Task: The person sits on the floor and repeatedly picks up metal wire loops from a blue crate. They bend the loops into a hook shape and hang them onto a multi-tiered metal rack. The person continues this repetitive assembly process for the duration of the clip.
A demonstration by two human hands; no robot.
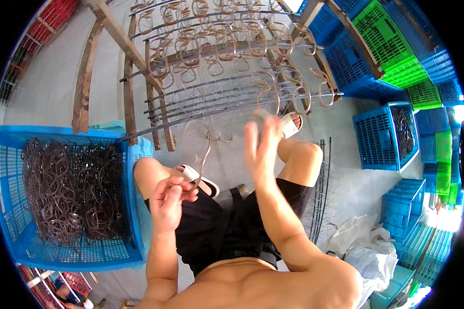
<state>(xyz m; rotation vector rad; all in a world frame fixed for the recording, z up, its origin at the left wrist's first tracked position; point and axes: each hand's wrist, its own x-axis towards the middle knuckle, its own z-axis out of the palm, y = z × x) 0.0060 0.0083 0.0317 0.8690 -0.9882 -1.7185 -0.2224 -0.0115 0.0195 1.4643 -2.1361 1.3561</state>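
Observation:
My left hand (171,201) is closed in a pinch, its thumb and fingers on one end of a thin brown looped frame (205,159), shaped somewhat like an eyeglass frame. The frame rises from the fingertips towards the rack. To the right, my right hand (263,147) is raised in front of the rack's lowest bars, smeared by motion, with its fingers stretched apart and nothing visible in them. Several similar pale brown looped frames (226,47) hang in rows from the dark bars of a wooden rack (130,77) ahead of me.
At my left stands a blue plastic crate (82,261) holding two heaps of dark looped frames (54,190). Blue and green crates (392,41) are stacked at the right, and one blue crate (379,139) holds dark pieces. Clear plastic bags (368,257) lie nearby. Thin rods (322,190) lie beside my knee.

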